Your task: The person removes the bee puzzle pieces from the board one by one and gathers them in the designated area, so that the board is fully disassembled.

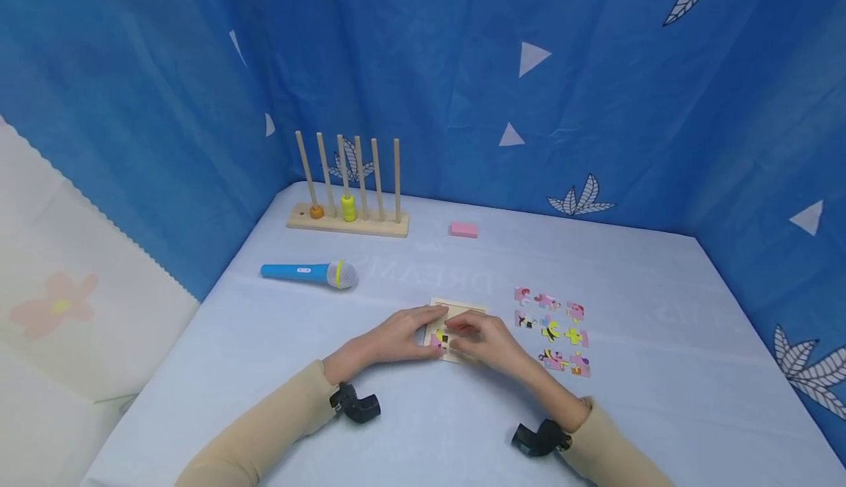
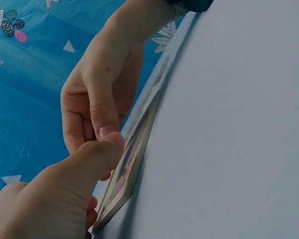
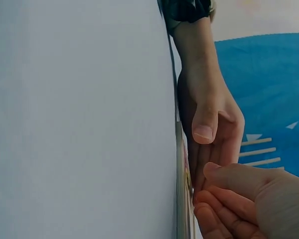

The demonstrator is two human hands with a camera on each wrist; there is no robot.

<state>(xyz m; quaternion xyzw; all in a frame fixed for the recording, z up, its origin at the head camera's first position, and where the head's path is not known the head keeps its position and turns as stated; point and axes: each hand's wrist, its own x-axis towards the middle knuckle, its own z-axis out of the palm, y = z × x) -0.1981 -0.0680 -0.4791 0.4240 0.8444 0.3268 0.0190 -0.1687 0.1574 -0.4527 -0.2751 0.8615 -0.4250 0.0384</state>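
A small wooden puzzle board [image 1: 461,303] lies flat on the table, with pink, yellow and black puzzle pieces [image 1: 437,338] in its lower left part. My left hand [image 1: 405,336] rests along the board's left side, fingers fairly straight, thumb at the lower edge. Over the board's right part hovers my right hand [image 1: 485,338], fingers loosely bent; nothing shows between thumb and index finger. In the left wrist view, the tips of my left thumb [image 2: 114,141] and right thumb [image 2: 107,131] appear close together. The hands hide much of the board.
Several loose puzzle pieces [image 1: 551,330] lie in rows right of the board. A blue toy microphone [image 1: 297,272] lies at left. Behind it stands a wooden peg rack [image 1: 377,228] with orange and yellow-green beads. A pink block [image 1: 464,230] sits farther back.
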